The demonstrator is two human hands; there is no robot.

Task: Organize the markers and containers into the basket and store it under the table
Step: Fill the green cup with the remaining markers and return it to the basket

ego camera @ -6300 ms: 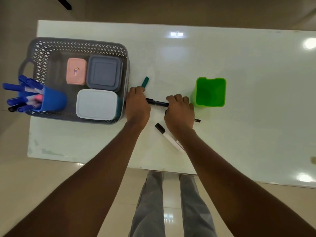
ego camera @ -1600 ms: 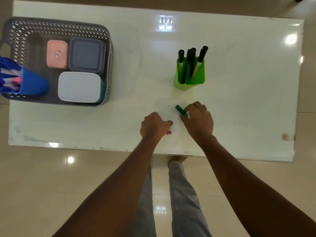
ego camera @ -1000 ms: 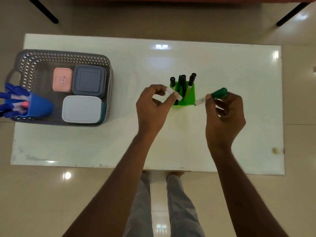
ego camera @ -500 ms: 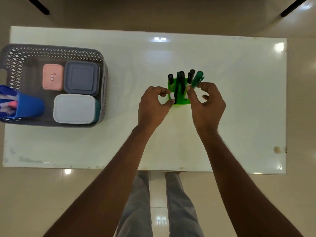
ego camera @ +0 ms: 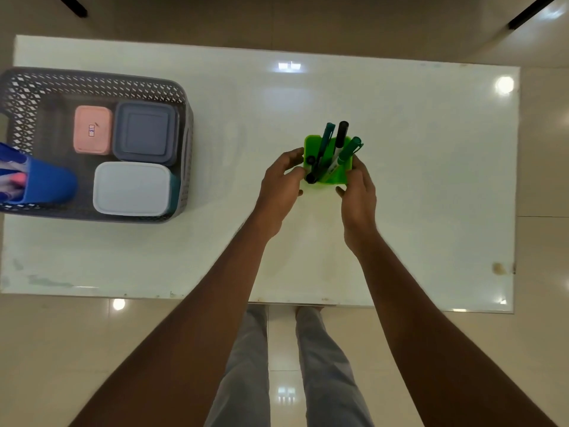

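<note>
Noted green marker [ego camera: 351, 149] now seated among the others in green cup [ego camera: 335, 179], no longer pinched in right hand [ego camera: 358, 192]; found left hand [ego camera: 280, 186] and right hand both curled round the cup's walls, mid table [ego camera: 431, 149], well apart from basket [ego camera: 92, 84]; judged cup ready for transfer there.

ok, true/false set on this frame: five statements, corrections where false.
1. The green plastic cup stands inside the grey lattice basket. False: it is on the white table.
2. The left hand and right hand both hold the green plastic cup. True.
3. The basket holds a pink lidded box, a grey lidded box and a white lidded box. True.
4. The blue plastic cup is empty. False: blue markers stick out.
5. Black and green markers stand in the green plastic cup. True.
</note>
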